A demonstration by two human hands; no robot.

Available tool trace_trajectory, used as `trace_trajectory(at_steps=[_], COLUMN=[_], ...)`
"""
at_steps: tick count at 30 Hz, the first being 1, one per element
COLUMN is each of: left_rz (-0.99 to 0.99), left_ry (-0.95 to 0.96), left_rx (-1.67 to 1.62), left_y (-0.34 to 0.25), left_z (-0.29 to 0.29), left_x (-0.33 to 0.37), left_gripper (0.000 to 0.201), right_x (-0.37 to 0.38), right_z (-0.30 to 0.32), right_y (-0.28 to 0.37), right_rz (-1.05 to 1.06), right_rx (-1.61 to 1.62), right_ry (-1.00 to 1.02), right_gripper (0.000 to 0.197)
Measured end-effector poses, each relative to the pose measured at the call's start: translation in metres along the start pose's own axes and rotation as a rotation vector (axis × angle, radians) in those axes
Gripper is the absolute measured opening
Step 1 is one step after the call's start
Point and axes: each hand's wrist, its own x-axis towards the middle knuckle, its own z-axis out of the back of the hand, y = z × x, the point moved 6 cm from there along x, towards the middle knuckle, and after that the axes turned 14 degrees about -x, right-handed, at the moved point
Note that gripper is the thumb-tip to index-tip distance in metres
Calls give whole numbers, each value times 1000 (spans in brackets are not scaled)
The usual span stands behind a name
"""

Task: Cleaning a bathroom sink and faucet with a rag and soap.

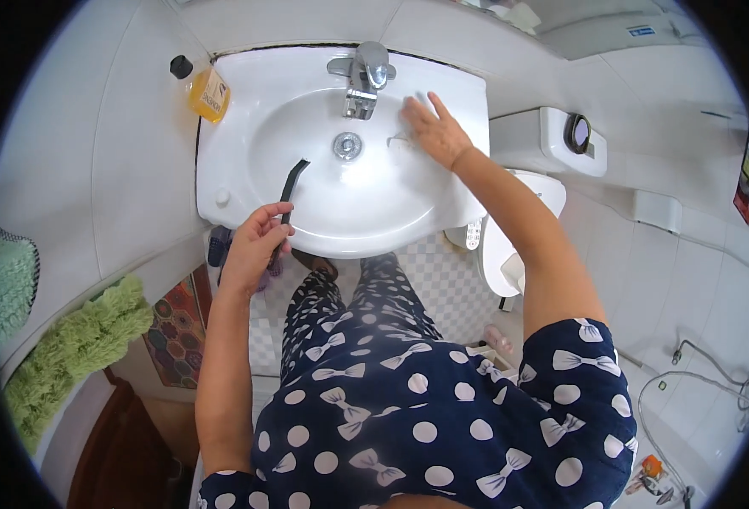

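Observation:
My left hand is at the near left rim of a white washbasin. Its fingers are closed round a slim black brush, whose bent tip points up over the bowl. My right hand is over the basin's right side, fingers stretched and partly spread, holding nothing; whether it touches the surface I cannot tell. A pale patch in the bowl beside it is too faint to make out. The chrome tap stands at the back, with a metal drain plug below it.
At the basin's back left corner stands a bottle of yellow liquid with a black cap. A white toilet is to the right, a round dark object on its cistern. Green fluffy cloth hangs at left; a shower hose lies lower right.

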Motion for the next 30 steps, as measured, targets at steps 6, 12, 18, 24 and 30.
trace_trajectory(at_steps=[6,12,18,24,30], left_rz=[6,-23,-10,-71,-40], left_ry=[-24,-31,-85,-98,-113], left_rx=[-29,-174,-169,-210,-195], left_y=[11,18,18,31,34], left_z=[0,-5,-9,-5,-6], left_x=[9,13,14,14,20], left_gripper=[37,39,39,37,38], right_x=[-11,-34,-16,88,59], right_z=[-23,26,-25,-9,-20], right_y=[39,122,59,41,21], right_rz=[-132,-64,302,425,266], right_rx=[474,983,623,308,379], right_ry=[388,532,333,177,-18], right_gripper=[15,18,16,16,14])
